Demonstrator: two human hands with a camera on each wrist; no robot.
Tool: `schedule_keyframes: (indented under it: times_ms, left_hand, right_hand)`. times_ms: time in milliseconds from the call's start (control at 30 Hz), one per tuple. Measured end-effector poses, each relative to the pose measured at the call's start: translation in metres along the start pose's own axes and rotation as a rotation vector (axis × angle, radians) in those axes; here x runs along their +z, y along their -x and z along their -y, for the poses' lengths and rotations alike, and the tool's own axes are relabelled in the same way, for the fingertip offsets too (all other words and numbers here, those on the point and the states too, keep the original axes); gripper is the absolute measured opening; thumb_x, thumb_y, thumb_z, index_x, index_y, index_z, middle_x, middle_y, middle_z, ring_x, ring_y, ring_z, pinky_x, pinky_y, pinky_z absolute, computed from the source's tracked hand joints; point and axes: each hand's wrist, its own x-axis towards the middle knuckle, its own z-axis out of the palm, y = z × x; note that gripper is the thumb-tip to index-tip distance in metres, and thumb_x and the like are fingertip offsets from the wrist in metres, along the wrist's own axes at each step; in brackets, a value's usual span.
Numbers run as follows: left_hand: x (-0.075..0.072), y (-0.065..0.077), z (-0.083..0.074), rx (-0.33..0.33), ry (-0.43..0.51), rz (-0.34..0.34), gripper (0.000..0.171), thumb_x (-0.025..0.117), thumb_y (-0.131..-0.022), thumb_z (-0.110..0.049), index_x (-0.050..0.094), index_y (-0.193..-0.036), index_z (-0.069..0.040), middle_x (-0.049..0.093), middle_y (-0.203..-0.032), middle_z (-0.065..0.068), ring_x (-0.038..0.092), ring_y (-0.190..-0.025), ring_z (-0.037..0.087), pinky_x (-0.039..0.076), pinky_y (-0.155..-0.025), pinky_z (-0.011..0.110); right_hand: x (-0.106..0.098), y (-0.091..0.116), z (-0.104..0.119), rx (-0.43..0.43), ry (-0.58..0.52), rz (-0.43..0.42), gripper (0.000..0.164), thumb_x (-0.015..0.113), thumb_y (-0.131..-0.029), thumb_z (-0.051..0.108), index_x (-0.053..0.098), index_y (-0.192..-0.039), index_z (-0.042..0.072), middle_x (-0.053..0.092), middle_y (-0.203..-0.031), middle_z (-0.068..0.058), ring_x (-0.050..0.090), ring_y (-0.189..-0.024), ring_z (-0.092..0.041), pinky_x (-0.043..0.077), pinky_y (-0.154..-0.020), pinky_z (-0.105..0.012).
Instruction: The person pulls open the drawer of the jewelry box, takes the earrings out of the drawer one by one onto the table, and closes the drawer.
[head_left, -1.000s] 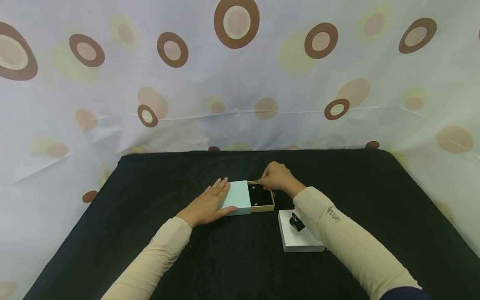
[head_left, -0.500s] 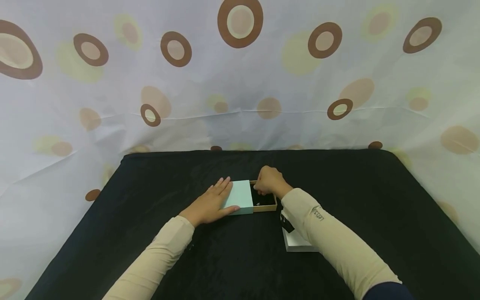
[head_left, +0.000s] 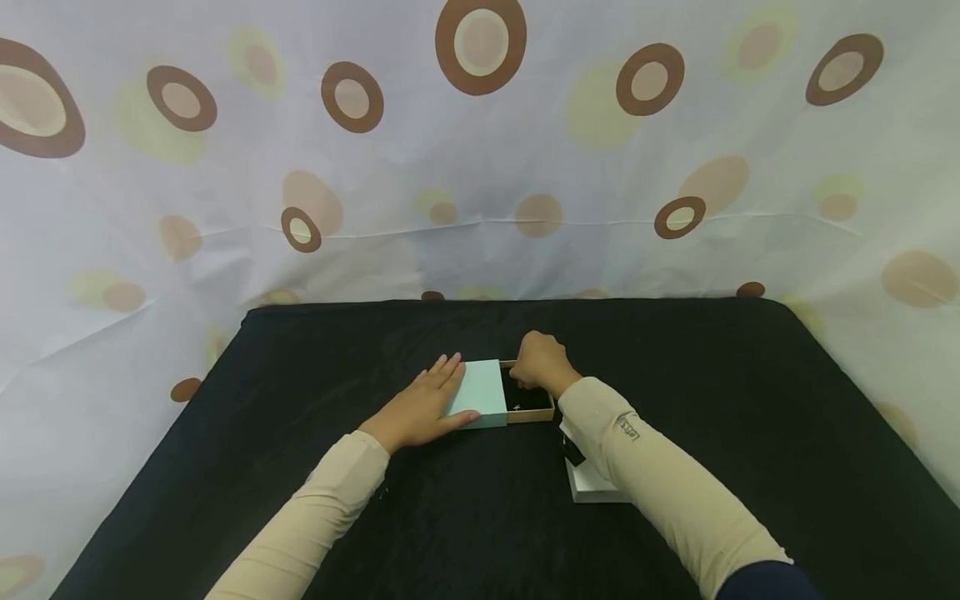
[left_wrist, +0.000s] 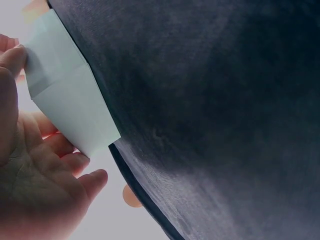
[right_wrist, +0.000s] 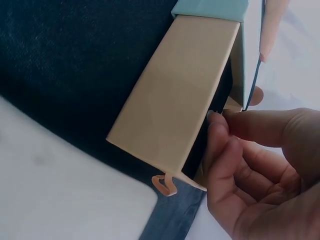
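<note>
The mint-green slide-out jewellery box sits on the black tablecloth, its beige drawer partly drawn out to the right; the left hand lies across the box's left end, fingers extended and spread rather than clenched, thumb along the near edge; a light, steady press there seems right, enough to stop the box shifting without squashing it; inside the drawer, a small star-shaped ornament shows against the black insert; the right hand bends over the far part, thumb and forefinger apparently pinching a tiny silvery piece, too small to name; I cannot tell whether it is being lifted out or set in; either way, a fingertip grip and a straight motion would best spare the piece and leave the neighbouring star undisturbed; a peach ribbon loop hangs from the drawer's end. Further right, a white box lies partly hidden by the right sleeve; the sleeve bears dark lettering that seems to read "Let's", the rest illegible; no brand or label shows on the visible faces of either box.
</note>
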Motion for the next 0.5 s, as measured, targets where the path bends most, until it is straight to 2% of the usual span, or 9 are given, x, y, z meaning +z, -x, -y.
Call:
schedule_keyframes:
  times_ms: [300, 500]
  left_hand:
    - [-0.0009, -0.0003, -0.0013, 0.014, 0.000, -0.005, 0.085, 0.044, -0.095, -0.059, 0.017, -0.152, -0.003, 0.011, -0.160, 0.012, 0.009, -0.147, 0.027, 0.018, -0.117, 0.047]
    - [-0.0003, -0.0001, -0.0003, 0.017, 0.001, -0.013, 0.084, 0.044, -0.095, -0.058, 0.018, -0.152, -0.002, 0.012, -0.160, 0.013, 0.011, -0.147, 0.028, 0.019, -0.116, 0.048]
  right_hand:
    - [0.0028, 0.0000, -0.0018, -0.012, 0.034, -0.047, 0.024, 0.070, -0.087, 0.011, 0.072, -0.064, 0.004, 0.065, -0.058, -0.004, 0.061, -0.053, -0.015, 0.050, -0.088, -0.045]
    - [0.0043, 0.0011, -0.0004, -0.004, 0.047, -0.062, 0.029, 0.072, -0.085, 0.012, 0.068, -0.057, 0.006, 0.062, -0.054, -0.003, 0.059, -0.054, -0.017, 0.052, -0.081, -0.041]
